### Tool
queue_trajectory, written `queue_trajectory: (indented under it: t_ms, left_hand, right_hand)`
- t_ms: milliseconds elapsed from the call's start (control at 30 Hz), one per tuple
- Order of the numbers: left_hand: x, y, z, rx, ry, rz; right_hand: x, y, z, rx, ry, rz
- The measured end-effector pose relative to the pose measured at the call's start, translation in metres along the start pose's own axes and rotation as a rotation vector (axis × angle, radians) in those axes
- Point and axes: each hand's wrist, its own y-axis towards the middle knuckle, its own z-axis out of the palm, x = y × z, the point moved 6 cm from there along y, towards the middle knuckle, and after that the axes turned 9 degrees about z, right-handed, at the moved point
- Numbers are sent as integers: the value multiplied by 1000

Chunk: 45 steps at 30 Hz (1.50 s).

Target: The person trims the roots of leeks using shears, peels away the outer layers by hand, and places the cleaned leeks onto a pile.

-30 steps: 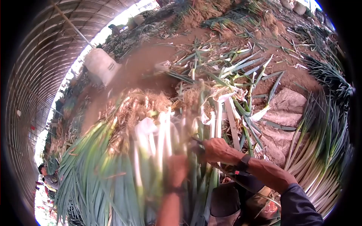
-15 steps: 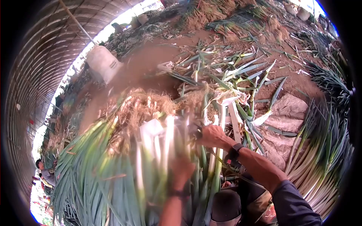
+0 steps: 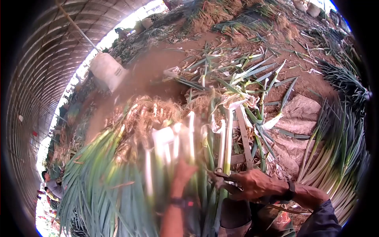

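My right hand [image 3: 258,184] is closed around dark shears [image 3: 223,179], whose blades point left across the green part of some leek stalks [image 3: 228,144]. My left hand [image 3: 182,173] is smeared by motion, with its fingers hidden in the blur. It lies over the pile of trimmed leeks, right at the lower part of a white leek stalk [image 3: 192,138]. Left of it are more leeks with bare white shafts [image 3: 148,170] and a white block-like thing [image 3: 163,136]. Long green leaves [image 3: 106,193] spread toward me, and brown roots [image 3: 158,108] lie at the far end.
Leek trimmings [image 3: 252,79] cover the soil ahead. A wooden slat [image 3: 244,138] stands beside the stalks. To the right lie a crumpled sack [image 3: 298,118] and a bundle of leeks [image 3: 335,158]. A full white sack [image 3: 107,71] stands far left; a person [image 3: 53,185] is at the left edge.
My right hand has drawn back toward me and to the right with the shears, away from the root end. My left hand has shifted slightly up and left.
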Motion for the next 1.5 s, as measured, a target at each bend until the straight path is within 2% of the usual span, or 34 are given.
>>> queue_trajectory:
  t_ms: [133,233,333,400,467,533,633,733,833,933,1067,1133,1167,1200,1267,1333,1367,1400,1467,1500]
  left_hand:
    - [12,-2,5,28,3,13]
    - [18,-5,10,140,49,-54]
    - [13,-10,12,162,219,-38]
    - [63,-5,21,99,70,58]
    - [68,-2,23,113,40,64]
    - [35,-3,18,201,132,-22]
    - [52,0,22,155,-55,21]
    - [70,3,25,123,-175,-17]
    - [77,7,24,119,-118,-20]
    - [52,-8,15,155,-237,-38]
    - [75,-8,8,16,-248,-3]
    - [45,-19,-4,-2,-205,74]
    - [30,-23,-11,-80,-200,152]
    - [8,-37,-20,-69,-276,74]
    - [-4,-54,-46,-149,-154,77]
    - [-7,-70,-73,-268,-30,196]
    - [-23,-84,-82,-219,-154,82]
    - [-30,-95,-92,-316,-150,127]
    - [-40,-116,-106,-350,-330,35]
    - [-31,-119,-116,-386,-302,30]
  right_hand:
    - [-11,-5,7,-22,-79,38]
    - [-13,10,7,-104,-39,19]
    - [-14,33,5,1,-131,213]
    - [-30,53,9,-20,-164,259]
    - [-45,72,13,-63,-184,282]
    - [-42,85,6,-49,-194,329]
    - [-42,99,0,-13,-206,396]
    - [-45,99,-1,-40,-136,396]
    - [-37,80,0,15,55,274]
    - [-27,60,0,-42,-134,168]
    - [-30,53,2,-94,-186,214]
    - [-32,50,4,-114,-188,198]
    - [-34,48,4,-123,-189,192]
    - [-35,45,5,-118,-205,188]
    - [-36,38,5,-111,-228,182]
    - [-41,30,6,-117,-224,191]
    - [-44,26,6,-123,-214,200]
    - [-47,22,4,-131,-208,209]
    - [-49,16,1,-143,-197,224]
    - [-44,15,-2,-113,-212,242]
